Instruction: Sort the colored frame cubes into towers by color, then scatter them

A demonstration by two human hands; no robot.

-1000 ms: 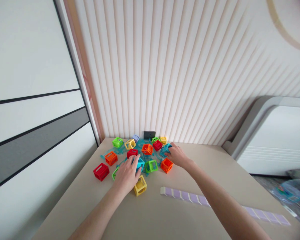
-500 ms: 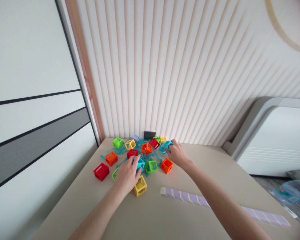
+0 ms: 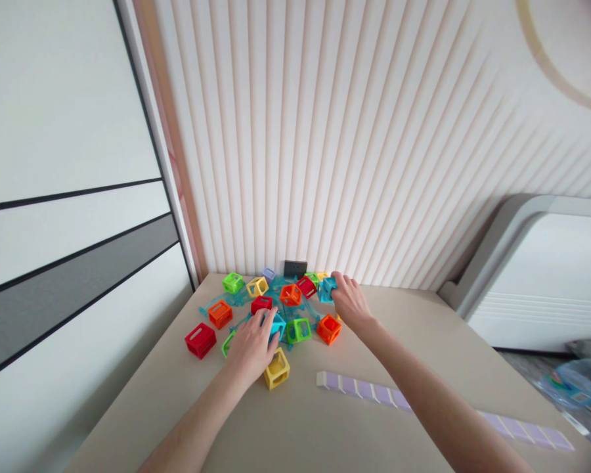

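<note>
My left hand is curled around a blue open-frame cube, its thumb and index finger against the sides. Right in front of that hand stands a yellow cube, and a green cube is partly hidden behind its fingers. At the right of the pile my right hand grips a second blue cube between thumb and fingers. An orange cube lies just below it, and a red cube is to its left. The fingertips of the right hand are partly hidden.
More cubes lie around on the table, among them a red one and a green one. Translucent teal pieces spread beneath them. A purple-and-white strip runs under my right forearm. A black box stands by the ribbed wall.
The blue cube in my right hand has turned from a tilted, flat-looking pose to a more upright one. My left hand stays in place on its cube.
</note>
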